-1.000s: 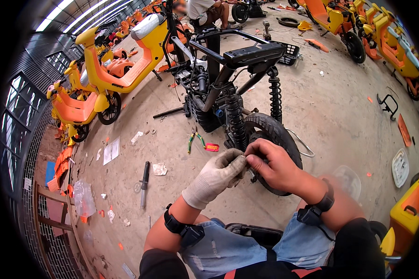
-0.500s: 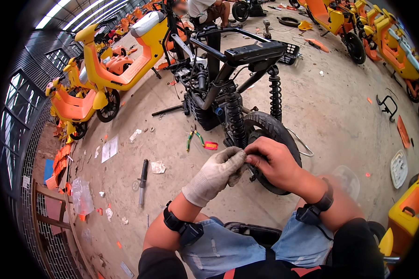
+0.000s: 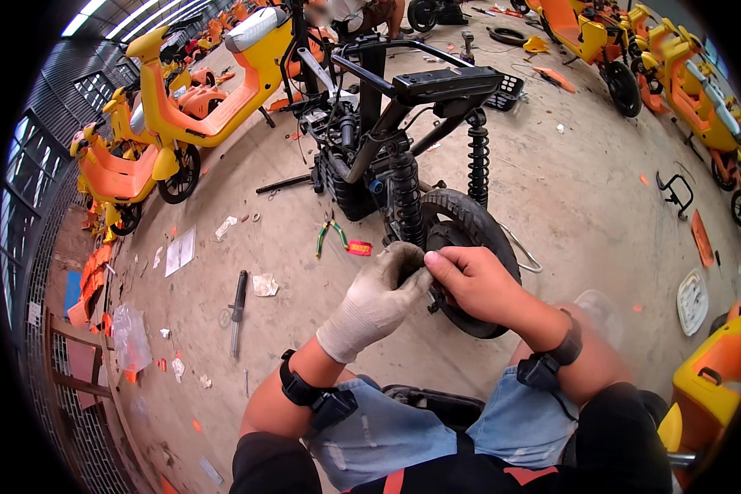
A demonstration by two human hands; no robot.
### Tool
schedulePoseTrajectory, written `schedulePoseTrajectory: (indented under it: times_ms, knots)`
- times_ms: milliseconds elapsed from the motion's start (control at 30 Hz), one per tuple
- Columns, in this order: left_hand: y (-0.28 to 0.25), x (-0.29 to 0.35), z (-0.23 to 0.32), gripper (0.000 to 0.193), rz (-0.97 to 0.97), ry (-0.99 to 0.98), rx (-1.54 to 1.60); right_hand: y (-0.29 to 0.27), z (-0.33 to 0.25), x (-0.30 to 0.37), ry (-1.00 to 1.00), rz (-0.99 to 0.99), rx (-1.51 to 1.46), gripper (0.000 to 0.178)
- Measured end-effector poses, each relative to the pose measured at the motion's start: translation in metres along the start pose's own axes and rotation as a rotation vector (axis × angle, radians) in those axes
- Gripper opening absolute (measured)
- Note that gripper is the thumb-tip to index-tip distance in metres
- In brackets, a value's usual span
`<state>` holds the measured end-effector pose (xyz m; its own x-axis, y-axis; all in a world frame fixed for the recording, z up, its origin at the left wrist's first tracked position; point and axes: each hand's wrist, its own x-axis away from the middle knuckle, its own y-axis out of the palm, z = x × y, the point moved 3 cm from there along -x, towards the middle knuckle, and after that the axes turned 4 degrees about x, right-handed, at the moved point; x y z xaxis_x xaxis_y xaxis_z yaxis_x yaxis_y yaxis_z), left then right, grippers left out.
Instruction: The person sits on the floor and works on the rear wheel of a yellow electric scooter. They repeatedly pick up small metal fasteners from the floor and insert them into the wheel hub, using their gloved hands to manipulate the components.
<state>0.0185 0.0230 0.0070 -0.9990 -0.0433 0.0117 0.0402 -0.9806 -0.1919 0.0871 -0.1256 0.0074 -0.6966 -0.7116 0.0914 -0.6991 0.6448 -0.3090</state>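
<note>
My left hand [image 3: 375, 296], in a whitish knit glove, is closed with thumb and fingertips curled together. Bare and also pinched, my right hand [image 3: 479, 284] meets it fingertip to fingertip. Anything held between them is too small or hidden to name. Just behind the hands is the rear wheel [image 3: 498, 247] of a stripped black scooter frame [image 3: 449, 86], which is partly covered by my right hand. Two black coil shock absorbers [image 3: 479, 160] stand on either side of that wheel. Green-handled pliers [image 3: 332, 234] lie on the floor beyond my left hand, beside a red tag [image 3: 359, 248].
A loose shock absorber [image 3: 239, 313] and crumpled paper [image 3: 264, 285] lie on the floor to the left. Yellow-orange scooters [image 3: 210, 123] stand at the far left and right. A white plastic cover [image 3: 692, 302] and a yellow body part [image 3: 720, 370] are on the right. Another person [image 3: 370, 16] sits far back.
The view has shifted slightly, moving the scene left and a little up. My hands stay together; the left glove's fingers are now more curled, with a gap showing between thumb and fingers.
</note>
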Motion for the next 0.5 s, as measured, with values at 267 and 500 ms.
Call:
schedulePoseTrajectory:
  times_ms: [267, 500]
  knots:
    - [0.004, 0.006, 0.024, 0.024, -0.052, -0.017, -0.220, 0.002, 0.007, -0.001, 0.090, -0.003, -0.121, 0.044]
    - [-0.001, 0.008, 0.020, 0.023, -0.061, 0.056, -0.243, 0.004, 0.008, -0.001, 0.113, -0.006, -0.178, 0.043]
